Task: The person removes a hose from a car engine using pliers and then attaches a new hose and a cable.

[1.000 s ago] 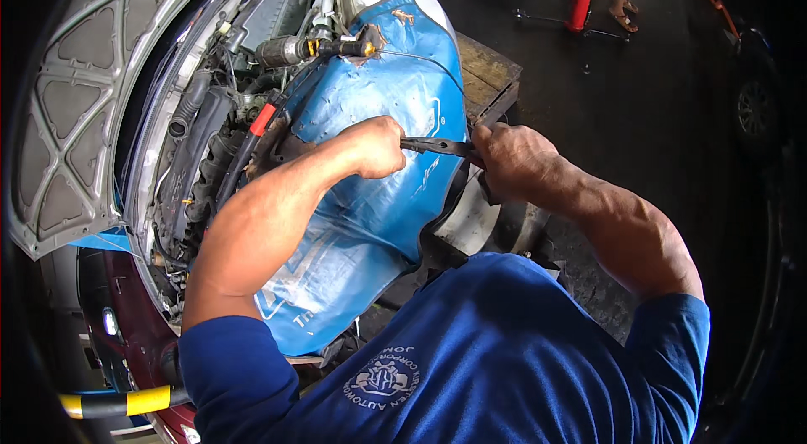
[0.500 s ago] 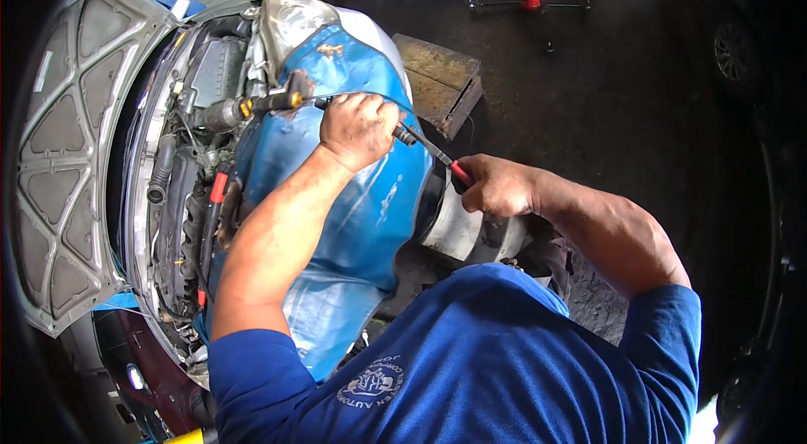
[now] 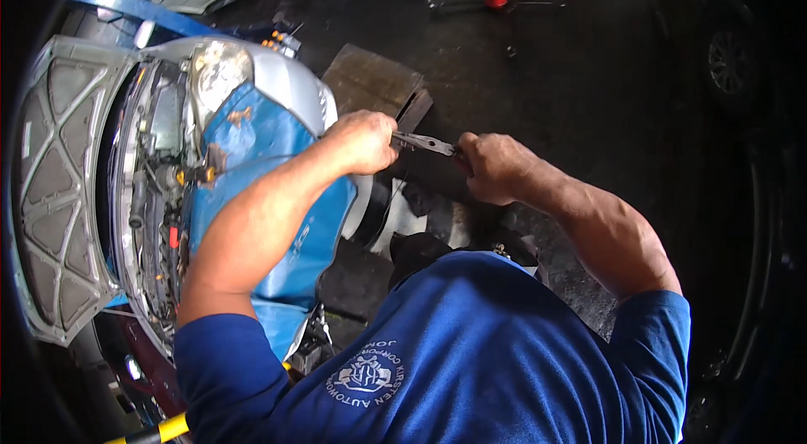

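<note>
Just beside the blue fender cover (image 3: 261, 129), needle-nose pliers (image 3: 429, 143) bridge the person's hands, the right hand (image 3: 498, 168) with fingers wrapped around the handle end, the left hand (image 3: 368, 141) with fingers curled fist-like at the nose, their contents hidden.

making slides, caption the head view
Right hand holds pliers, nose at the left hand, beside a car with raised hood.

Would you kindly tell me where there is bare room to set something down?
Room shows on the dark floor between the right hand and the wheel at far right, and seemingly atop the wooden box beyond the left hand. It is crowded in the engine bay.
</note>
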{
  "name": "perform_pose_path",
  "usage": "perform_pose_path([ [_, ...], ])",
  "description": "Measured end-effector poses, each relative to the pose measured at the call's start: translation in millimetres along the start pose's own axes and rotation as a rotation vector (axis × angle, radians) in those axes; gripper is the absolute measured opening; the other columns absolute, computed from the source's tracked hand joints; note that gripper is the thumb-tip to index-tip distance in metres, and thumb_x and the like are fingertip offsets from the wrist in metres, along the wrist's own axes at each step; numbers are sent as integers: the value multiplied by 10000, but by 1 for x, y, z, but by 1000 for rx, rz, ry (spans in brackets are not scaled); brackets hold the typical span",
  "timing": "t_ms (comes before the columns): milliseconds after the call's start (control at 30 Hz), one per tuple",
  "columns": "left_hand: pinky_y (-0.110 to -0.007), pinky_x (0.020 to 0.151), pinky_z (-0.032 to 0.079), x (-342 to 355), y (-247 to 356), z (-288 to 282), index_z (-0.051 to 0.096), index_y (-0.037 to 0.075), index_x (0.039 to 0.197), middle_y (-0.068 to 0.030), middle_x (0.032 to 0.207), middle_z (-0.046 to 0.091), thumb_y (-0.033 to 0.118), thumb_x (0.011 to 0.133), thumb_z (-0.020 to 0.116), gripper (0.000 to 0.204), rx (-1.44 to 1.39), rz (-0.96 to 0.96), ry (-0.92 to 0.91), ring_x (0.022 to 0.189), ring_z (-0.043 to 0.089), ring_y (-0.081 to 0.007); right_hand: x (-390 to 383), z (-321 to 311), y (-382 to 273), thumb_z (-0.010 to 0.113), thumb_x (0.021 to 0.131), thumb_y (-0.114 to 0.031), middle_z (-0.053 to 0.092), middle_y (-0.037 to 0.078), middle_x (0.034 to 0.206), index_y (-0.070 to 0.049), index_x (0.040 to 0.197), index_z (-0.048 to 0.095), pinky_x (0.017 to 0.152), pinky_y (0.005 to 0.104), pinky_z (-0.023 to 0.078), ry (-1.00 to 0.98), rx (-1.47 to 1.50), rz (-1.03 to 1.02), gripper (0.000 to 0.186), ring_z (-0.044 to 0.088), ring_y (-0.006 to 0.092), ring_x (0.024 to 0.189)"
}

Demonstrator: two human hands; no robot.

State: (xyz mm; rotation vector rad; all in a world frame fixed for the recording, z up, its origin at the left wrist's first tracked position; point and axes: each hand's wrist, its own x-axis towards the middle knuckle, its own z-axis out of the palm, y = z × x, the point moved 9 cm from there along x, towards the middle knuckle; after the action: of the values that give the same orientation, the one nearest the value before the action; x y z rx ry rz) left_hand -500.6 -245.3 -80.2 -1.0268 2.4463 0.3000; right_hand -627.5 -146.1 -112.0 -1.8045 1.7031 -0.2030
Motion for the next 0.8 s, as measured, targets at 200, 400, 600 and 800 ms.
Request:
perform_pose_path([
  [200,-473,955,411,-15,71,-93,585,124,922,-73,1019,560,156,747,673,199,374,524,1101,1024,552,-265,-23,-19,41,618,712,-66,537,3,693,-16,984,580,453,268,382,-411,1057,-1,280,510,100,547],
  [400,-390,649,506,53,54,-106,609,124,665,-40,642,600,247,811,695,209,238,468,1014,654,633,-244,9,-35,60,600,698,-49,578,1,739,17,1071,599,513,249,414,-451,914,53,378,547,105,607],
  [600,-447,704,538,142,6,-101,677,85,822,-137,779,697,171,796,659,92,129,160,532,779,691,-323,84,-85,84,598,738,-118,648,136,797,10,982,591,683,397,499,-207,338,70,276,648,255,792],
  [800,-455,794,534,227,-47,-88,684,16,931,-238,888,688,118,782,632,188,-259,-141,-175,923,677,-376,178,-133,119,585,792,-158,673,226,944,-13,1005,593,800,481,500,-24,-49,120,257,640,421,959],
])
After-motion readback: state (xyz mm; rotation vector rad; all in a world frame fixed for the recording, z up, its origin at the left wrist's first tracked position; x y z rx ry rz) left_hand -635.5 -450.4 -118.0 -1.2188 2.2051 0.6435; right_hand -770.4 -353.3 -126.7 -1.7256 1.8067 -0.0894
